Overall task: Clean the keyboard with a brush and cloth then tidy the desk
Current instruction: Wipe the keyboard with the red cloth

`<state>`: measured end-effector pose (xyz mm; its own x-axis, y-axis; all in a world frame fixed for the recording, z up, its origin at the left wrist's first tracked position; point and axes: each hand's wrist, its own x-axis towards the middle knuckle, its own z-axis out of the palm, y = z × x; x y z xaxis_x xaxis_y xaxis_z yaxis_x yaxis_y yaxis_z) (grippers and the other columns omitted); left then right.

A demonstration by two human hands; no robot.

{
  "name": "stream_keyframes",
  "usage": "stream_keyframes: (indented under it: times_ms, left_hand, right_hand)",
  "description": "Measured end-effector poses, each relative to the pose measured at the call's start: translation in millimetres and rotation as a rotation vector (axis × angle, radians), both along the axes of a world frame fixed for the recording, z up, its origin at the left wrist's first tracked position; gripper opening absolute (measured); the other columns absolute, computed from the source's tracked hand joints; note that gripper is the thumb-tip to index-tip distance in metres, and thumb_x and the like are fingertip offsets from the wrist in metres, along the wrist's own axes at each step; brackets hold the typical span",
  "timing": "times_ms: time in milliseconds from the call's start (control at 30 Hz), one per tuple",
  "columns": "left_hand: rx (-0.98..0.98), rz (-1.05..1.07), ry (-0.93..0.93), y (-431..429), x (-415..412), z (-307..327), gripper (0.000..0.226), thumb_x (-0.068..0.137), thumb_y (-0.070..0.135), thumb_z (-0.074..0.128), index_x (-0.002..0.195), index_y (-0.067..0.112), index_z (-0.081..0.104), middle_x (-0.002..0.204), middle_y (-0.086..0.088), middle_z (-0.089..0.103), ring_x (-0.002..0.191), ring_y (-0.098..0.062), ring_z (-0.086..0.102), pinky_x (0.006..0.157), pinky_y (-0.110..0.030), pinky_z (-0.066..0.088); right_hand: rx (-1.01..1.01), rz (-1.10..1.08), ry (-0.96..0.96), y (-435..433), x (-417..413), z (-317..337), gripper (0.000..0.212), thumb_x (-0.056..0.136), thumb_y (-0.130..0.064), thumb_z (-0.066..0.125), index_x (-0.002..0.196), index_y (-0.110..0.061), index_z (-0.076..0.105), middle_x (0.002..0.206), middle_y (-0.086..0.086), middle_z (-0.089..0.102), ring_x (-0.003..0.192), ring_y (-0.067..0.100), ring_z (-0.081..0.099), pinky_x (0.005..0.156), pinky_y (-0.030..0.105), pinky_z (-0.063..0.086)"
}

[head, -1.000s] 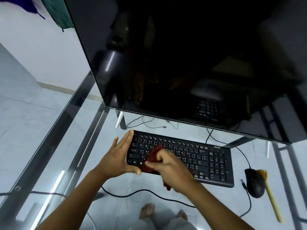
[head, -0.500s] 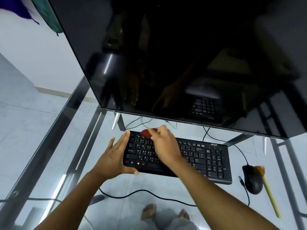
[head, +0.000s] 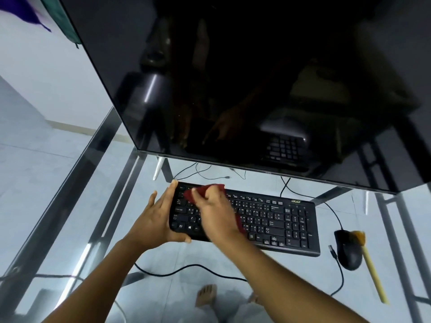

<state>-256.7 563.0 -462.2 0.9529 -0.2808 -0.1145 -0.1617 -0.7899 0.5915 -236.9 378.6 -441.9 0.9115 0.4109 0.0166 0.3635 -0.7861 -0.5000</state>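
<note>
A black keyboard (head: 268, 220) lies on the glass desk (head: 70, 206) below the monitor. My left hand (head: 156, 217) clasps its left end, fingers along the far corner and thumb under the near edge. My right hand (head: 214, 213) grips a dark red cloth (head: 200, 190) and presses it on the upper left keys. Part of the cloth shows under my right wrist. A brush (head: 370, 264) with a yellow handle and brown bristles lies to the right of the mouse.
A large dark monitor (head: 256, 89) hangs over the desk's far side, close above the keyboard. A black mouse (head: 347, 250) sits right of the keyboard, its cable looping nearby. Another cable runs under my arms. Bare feet show through the glass.
My right hand moved the cloth from the keyboard's near left keys up to its far left corner. My left hand kept its hold on the keyboard's left end.
</note>
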Motion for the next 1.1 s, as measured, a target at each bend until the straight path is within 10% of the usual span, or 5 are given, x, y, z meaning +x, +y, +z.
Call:
stream_keyframes:
  times_ms: [167, 333, 700, 867, 1100]
  left_hand:
    - [0.078, -0.062, -0.048, 5.6, 1.8, -3.5, 0.139, 0.054, 0.084, 0.064, 0.154, 0.017, -0.004, 0.161, 0.007, 0.001, 0.148, -0.006, 0.002, 0.12, -0.05, 0.004]
    - [0.158, -0.08, 0.006, 4.8, 4.8, 4.2, 0.14, 0.053, 0.09, 0.057, 0.153, 0.018, -0.008, 0.157, 0.012, -0.014, 0.144, -0.003, -0.018, 0.118, -0.041, -0.013]
    - [0.243, -0.167, -0.121, -72.7, 17.2, 15.9, 0.09, 0.089, 0.072, 0.021, 0.154, 0.011, 0.004, 0.161, 0.0, -0.004, 0.147, -0.01, -0.015, 0.12, -0.045, -0.005]
    - [0.302, -0.308, -0.141, -109.1, 17.6, 8.2, 0.095, 0.089, 0.075, 0.021, 0.153, 0.008, -0.001, 0.161, -0.004, -0.011, 0.146, -0.015, -0.02, 0.12, -0.049, -0.004]
    - [0.346, -0.366, -0.186, -134.3, 18.4, 3.7, 0.105, 0.082, 0.082, 0.02, 0.153, 0.008, -0.002, 0.16, -0.006, -0.012, 0.146, -0.018, -0.02, 0.116, -0.047, -0.012]
  right_hand:
    - [-0.065, 0.336, -0.023, 10.8, -25.5, 8.0, 0.034, 0.089, -0.014, 0.059, 0.122, -0.019, 0.057, 0.101, 0.014, 0.051, 0.084, 0.033, 0.053, 0.07, 0.041, 0.047]
    - [-0.19, -0.111, -0.094, -62.0, 4.0, 14.8, 0.042, 0.088, -0.068, 0.045, 0.082, -0.027, 0.046, 0.076, 0.006, 0.065, 0.057, 0.016, 0.053, 0.053, 0.043, 0.047]
    - [-0.302, -0.372, -0.109, -122.2, 12.8, 18.3, 0.014, 0.096, -0.037, 0.052, 0.104, -0.032, 0.061, 0.091, 0.003, 0.056, 0.076, 0.024, 0.057, 0.062, 0.033, 0.05]
    - [-0.261, 0.027, -0.135, -100.2, -23.5, 7.1, 0.023, 0.097, -0.05, 0.036, 0.095, -0.03, 0.047, 0.092, -0.005, 0.059, 0.082, 0.013, 0.06, 0.062, 0.027, 0.04]
    - [-0.354, -0.425, -0.079, -188.6, -0.8, 26.9, 0.02, 0.095, -0.051, 0.047, 0.1, -0.035, 0.058, 0.089, -0.012, 0.052, 0.081, 0.012, 0.058, 0.068, 0.027, 0.042]
